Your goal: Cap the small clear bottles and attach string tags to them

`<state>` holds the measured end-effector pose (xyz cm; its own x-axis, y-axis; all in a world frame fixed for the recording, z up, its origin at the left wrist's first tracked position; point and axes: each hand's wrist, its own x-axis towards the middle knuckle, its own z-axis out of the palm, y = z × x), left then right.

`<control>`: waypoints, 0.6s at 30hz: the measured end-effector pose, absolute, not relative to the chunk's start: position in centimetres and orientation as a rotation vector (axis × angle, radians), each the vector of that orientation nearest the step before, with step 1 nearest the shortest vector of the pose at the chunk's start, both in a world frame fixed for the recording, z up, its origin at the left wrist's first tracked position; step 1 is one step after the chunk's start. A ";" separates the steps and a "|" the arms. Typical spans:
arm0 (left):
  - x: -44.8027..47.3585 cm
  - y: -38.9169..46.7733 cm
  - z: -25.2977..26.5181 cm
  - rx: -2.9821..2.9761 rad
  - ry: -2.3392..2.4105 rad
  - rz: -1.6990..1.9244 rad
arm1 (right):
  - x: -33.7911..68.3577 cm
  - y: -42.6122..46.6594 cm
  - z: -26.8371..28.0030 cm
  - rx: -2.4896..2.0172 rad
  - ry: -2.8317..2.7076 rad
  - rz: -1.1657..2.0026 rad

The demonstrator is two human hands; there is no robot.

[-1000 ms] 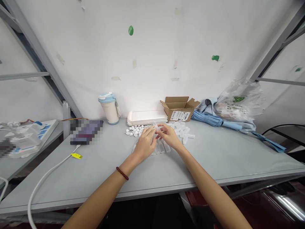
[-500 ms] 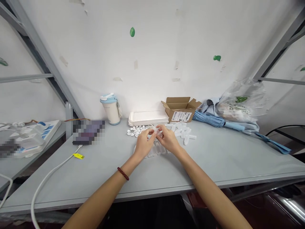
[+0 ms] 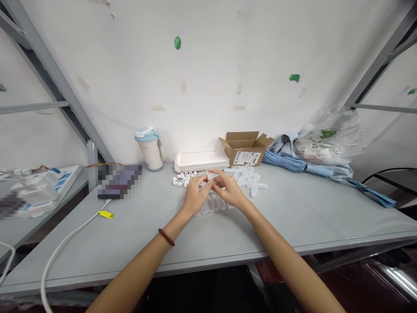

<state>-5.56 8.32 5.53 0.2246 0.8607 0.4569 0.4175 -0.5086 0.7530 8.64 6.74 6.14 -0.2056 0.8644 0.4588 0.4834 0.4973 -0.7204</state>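
My left hand [image 3: 194, 196] and my right hand [image 3: 230, 189] meet at the middle of the desk, both closed. Pinched between their fingertips is a small translucent plastic bottle [image 3: 210, 176], mostly hidden by the fingers, with a thin white tip pointing up. Just below the hands lies a row of clear plastic bottles [image 3: 213, 204], side by side. Small white caps [image 3: 182, 179] are scattered behind my left hand. Right of my right hand, loose translucent bottles [image 3: 249, 177] lie in a heap.
At the back of the grey desk [image 3: 312, 217] stand a lidded cup [image 3: 150, 150], a long white case [image 3: 202, 161] and an open cardboard box [image 3: 244, 152]. A folded blue umbrella [image 3: 286, 161] and a plastic bag [image 3: 325, 139] lie right. A blurred dark device [image 3: 122, 182] with a white cable lies left.
My fingers have shifted slightly around the small bottle, and its thin white tip now shows above them. The whole view has moved a little; the other things on the desk stay put.
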 end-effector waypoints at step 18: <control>-4.3 8.8 3.8 2.720 0.885 1.185 | 11.8 7.5 7.5 -1.457 -1.604 0.839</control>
<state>-4.28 8.81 3.85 0.5442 0.5193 0.6589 0.4843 -0.8358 0.2586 11.75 7.49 7.45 -0.0217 0.9923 0.1222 0.4651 0.1182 -0.8773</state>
